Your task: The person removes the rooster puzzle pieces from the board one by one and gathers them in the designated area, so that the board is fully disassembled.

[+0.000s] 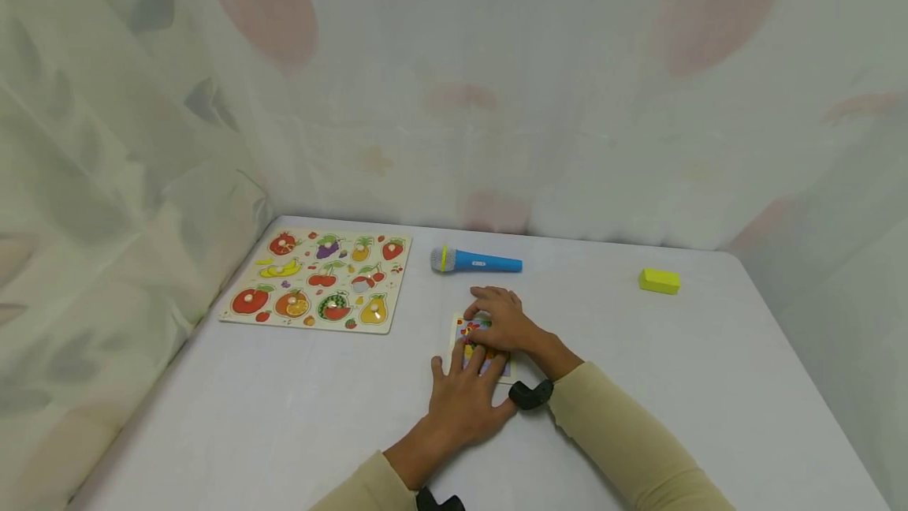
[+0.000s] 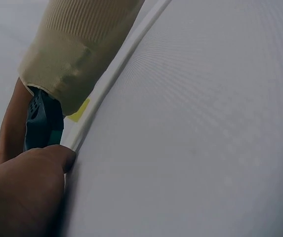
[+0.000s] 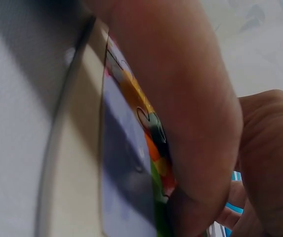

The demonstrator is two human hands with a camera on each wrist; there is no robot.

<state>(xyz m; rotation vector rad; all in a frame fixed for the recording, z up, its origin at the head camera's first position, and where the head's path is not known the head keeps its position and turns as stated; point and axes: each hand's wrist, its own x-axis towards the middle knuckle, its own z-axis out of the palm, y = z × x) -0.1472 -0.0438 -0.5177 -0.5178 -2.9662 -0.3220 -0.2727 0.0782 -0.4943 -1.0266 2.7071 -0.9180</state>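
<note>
A small picture board (image 1: 505, 374) with a cream border and a colourful picture lies flat on the white table. My left hand (image 1: 464, 403) rests on its near left part, fingers spread and fairly straight, thumb out to the side. Above it, my right hand (image 1: 500, 320) reaches over the board's far part with bent fingers. Its thumb and forefinger touch down apart, and part of the picture shows between them. The right wrist view shows the thumb (image 3: 181, 123) against the picture (image 3: 126, 163). Both hands hide much of the board.
A fruit peg puzzle board (image 1: 340, 278) lies at the far left. Beyond my hands lies a blue toy microphone (image 1: 489, 262) with a grey head. A yellow block (image 1: 659, 281) sits at the far right. Patterned curtains (image 1: 454, 101) enclose the table's back and sides.
</note>
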